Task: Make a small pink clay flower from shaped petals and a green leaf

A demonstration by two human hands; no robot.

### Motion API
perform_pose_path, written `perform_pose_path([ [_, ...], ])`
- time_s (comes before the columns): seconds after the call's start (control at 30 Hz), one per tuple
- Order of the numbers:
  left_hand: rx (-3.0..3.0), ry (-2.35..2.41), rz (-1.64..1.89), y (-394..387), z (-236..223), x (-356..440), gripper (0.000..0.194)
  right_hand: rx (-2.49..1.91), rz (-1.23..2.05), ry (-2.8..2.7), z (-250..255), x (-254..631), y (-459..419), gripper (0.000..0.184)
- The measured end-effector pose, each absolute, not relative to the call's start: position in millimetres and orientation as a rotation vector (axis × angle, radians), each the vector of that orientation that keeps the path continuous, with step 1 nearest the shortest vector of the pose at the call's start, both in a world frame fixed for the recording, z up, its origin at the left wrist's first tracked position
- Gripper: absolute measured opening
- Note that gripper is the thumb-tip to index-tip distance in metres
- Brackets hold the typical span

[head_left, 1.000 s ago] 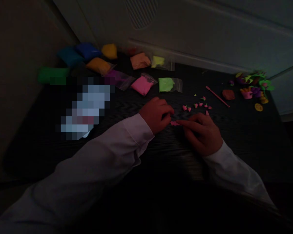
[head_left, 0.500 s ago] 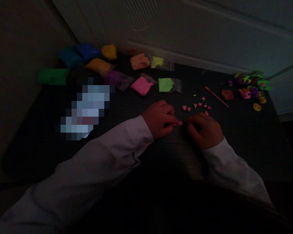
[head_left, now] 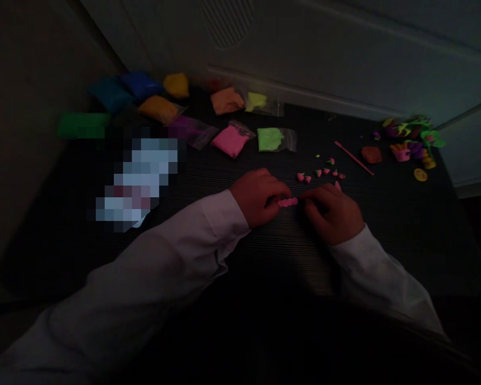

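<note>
A short row of small pink clay discs (head_left: 287, 202) lies on the dark table, overlapping side by side. My left hand (head_left: 258, 198) is bent over the row's left end, its thumb and index finger apart on either side of the clay. My right hand (head_left: 333, 214) rests just past the right end, fingers curled together; dim light hides whatever its tips may hold. Behind it a pink pointed piece (head_left: 337, 185) sticks out. Several tiny pink clay strawberries with green tops (head_left: 300, 176) sit farther back.
Bagged clay lines the back, including a pink pack (head_left: 231, 141) and a light green pack (head_left: 270, 139). A pink stick tool (head_left: 353, 158) lies beside a reddish lump (head_left: 371, 155). Colourful clay figures (head_left: 414, 144) stand at the right. A blurred-out bright device (head_left: 142, 171) lies left.
My left fingers have lifted and shifted back from the pink discs, so more of the row shows. My right hand stays nearly in place. The view has shifted slightly.
</note>
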State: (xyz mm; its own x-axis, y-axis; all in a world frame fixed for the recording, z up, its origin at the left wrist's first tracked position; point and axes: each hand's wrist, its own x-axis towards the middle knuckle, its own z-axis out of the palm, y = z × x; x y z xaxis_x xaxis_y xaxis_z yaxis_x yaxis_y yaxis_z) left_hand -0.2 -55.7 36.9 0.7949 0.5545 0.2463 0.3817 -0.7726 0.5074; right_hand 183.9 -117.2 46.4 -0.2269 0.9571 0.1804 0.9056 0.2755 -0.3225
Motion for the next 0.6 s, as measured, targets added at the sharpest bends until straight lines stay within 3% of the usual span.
perform_pose_path([
  [0.33,2.570,0.674,0.659,-51.9,34.4,-2.1,0.027,-1.355,0.222,-2.564,48.6,177.6,-125.9,0.028],
  [0.6,2.617,0.716,0.618,-52.5,31.0,-2.9,0.025,-1.326,0.197,-2.615,45.7,177.7,-125.6,0.032],
])
